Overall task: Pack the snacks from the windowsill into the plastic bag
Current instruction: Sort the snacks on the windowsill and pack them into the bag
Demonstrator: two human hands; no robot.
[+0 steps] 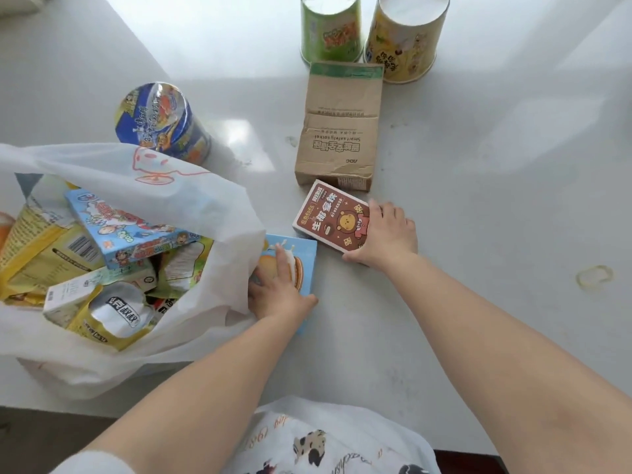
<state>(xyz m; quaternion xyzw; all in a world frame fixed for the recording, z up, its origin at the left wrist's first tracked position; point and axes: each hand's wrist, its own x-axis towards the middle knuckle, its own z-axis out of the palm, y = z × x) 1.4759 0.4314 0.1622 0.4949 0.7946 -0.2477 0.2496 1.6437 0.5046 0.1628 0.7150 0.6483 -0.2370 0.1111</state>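
Observation:
A white plastic bag (191, 200) lies open at the left of the white windowsill (478, 200), holding several snack boxes and packets. My left hand (277, 292) grips a light blue biscuit box (304, 258) flat on the sill at the bag's mouth. My right hand (383, 234) holds a brown box with a bear picture (328, 217) by its near end, just right of the blue one. A blue noodle cup (160, 121) lies on its side behind the bag. A green cup (330, 29) and a yellow cup (403, 39) stand upside down at the back.
A creased brown cardboard box (338, 131) lies flat between the two upturned cups and the brown bear box. A small rubber band (593, 277) lies at the right of the sill. A patterned white garment (325, 443) shows at the sill's near edge.

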